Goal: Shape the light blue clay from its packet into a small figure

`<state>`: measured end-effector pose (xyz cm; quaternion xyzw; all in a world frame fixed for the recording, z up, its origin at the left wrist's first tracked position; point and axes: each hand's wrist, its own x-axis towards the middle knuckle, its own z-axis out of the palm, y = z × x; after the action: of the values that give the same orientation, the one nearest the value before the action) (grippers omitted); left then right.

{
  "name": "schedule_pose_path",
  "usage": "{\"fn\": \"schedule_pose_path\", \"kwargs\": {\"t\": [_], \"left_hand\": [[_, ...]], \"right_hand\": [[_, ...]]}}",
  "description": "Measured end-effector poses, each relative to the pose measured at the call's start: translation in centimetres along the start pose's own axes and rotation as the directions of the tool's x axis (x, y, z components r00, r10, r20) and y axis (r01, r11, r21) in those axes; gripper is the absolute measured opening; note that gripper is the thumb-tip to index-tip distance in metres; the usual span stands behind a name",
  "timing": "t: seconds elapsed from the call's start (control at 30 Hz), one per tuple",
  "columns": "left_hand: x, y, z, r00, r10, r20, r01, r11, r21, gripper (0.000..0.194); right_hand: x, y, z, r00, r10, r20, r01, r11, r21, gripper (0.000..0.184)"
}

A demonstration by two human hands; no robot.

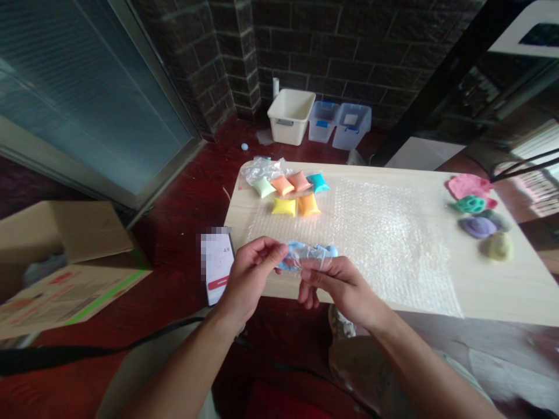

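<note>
Between my two hands, over the near edge of the table, is a clear plastic packet of light blue clay (pixel 308 251). The thumb and fingers of my left hand (pixel 257 262) pinch its left end. My right hand (pixel 336 282) grips the packet's lower right side, its thumb pressed against the fingers. Beyond them lie a yellow packet (pixel 284 207) and an orange packet (pixel 309 205). Farther back rest a pale green packet (pixel 264 187), a light orange packet (pixel 282 185), a coral packet (pixel 299 181) and a turquoise packet (pixel 318 183).
Bubble wrap (pixel 393 244) covers much of the table (pixel 480 291). Shaped clay lumps, including a pink one (pixel 469 187) and a purple one (pixel 479 227), sit at the right. An open cardboard box (pixel 96 233) stands left; a white basket (pixel 290 119) and clear bins (pixel 351 128) are by the wall.
</note>
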<state>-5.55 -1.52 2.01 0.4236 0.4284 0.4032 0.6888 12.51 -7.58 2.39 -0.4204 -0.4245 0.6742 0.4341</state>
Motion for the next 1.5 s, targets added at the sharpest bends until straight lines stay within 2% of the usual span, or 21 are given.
{"fn": "schedule_pose_path", "kwargs": {"t": [0.27,0.43,0.7,0.9,1.0,1.03,1.1,1.17,1.27,1.37,1.5], "left_hand": [[-0.1,0.1,-0.1,0.999,-0.026,0.022,0.027,0.998,-0.05,0.018],[-0.1,-0.3,-0.4,0.998,-0.011,0.054,0.009,0.999,0.044,0.022],[-0.4,-0.3,-0.5,0.996,0.066,0.061,-0.08,0.961,0.264,0.025],[-0.4,-0.7,-0.5,0.993,0.116,0.019,-0.116,0.932,0.343,0.028],[-0.3,-0.8,-0.5,0.992,0.123,0.02,-0.122,0.926,0.358,0.028],[-0.2,-0.7,-0.6,0.993,0.118,0.019,-0.117,0.93,0.349,0.028],[-0.1,-0.7,-0.7,0.995,0.104,0.007,-0.102,0.949,0.299,0.027],[-0.1,-0.6,-0.7,0.996,0.091,-0.009,-0.086,0.971,0.224,0.026],[-0.3,-0.5,-0.7,0.997,0.074,-0.013,-0.072,0.988,0.138,0.027],[-0.5,-0.4,-0.6,0.998,0.062,0.032,-0.065,0.991,0.116,0.03],[-0.4,-0.6,-0.4,0.998,0.037,0.056,-0.043,0.994,0.098,0.027]], "right_hand": [[-0.6,-0.3,0.3,0.995,0.103,0.018,-0.103,0.994,0.021,0.05],[-0.6,-0.9,-0.1,0.993,0.117,0.025,-0.116,0.993,-0.017,0.048],[-0.8,-0.9,0.2,0.986,0.148,0.081,-0.131,0.974,-0.184,0.046],[-0.6,-0.1,-0.2,0.999,0.042,0.029,-0.031,0.944,-0.33,0.041],[-0.5,-0.1,-0.3,0.997,-0.076,0.028,0.081,0.892,-0.444,0.041],[-0.5,-0.1,-0.3,0.99,-0.132,0.046,0.137,0.841,-0.524,0.04],[-0.5,-0.1,-0.4,0.967,-0.229,0.112,0.242,0.684,-0.688,0.038],[-0.4,0.0,-0.5,0.942,-0.291,0.168,0.306,0.538,-0.786,0.041],[0.0,0.5,-0.6,0.91,-0.377,0.17,0.336,0.435,-0.836,0.048],[0.3,0.7,-0.6,0.892,-0.435,0.125,0.328,0.431,-0.841,0.044],[0.3,0.4,-0.3,0.905,-0.412,0.1,0.327,0.527,-0.785,0.026]]}}
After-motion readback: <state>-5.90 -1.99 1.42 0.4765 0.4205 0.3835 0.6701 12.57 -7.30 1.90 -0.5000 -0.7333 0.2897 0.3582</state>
